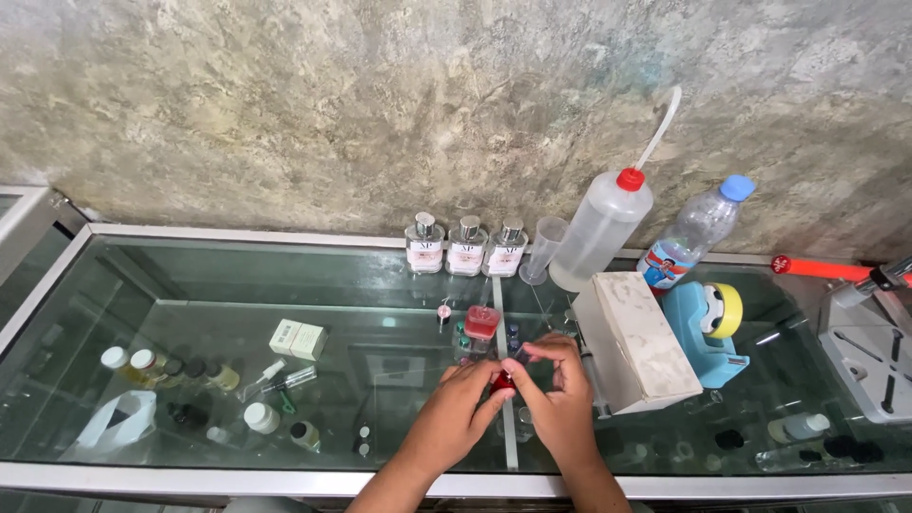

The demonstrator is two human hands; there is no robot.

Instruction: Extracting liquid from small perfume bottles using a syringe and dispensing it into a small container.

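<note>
Head view — both hands (513, 404) pinch red bottle (501, 382).

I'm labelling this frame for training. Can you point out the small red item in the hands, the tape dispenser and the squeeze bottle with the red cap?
small red item (501, 381), head view, its visible red body between the fingers.
tape dispenser (708, 344), head view, blue base.
squeeze bottle (600, 228), head view, translucent body.
</note>
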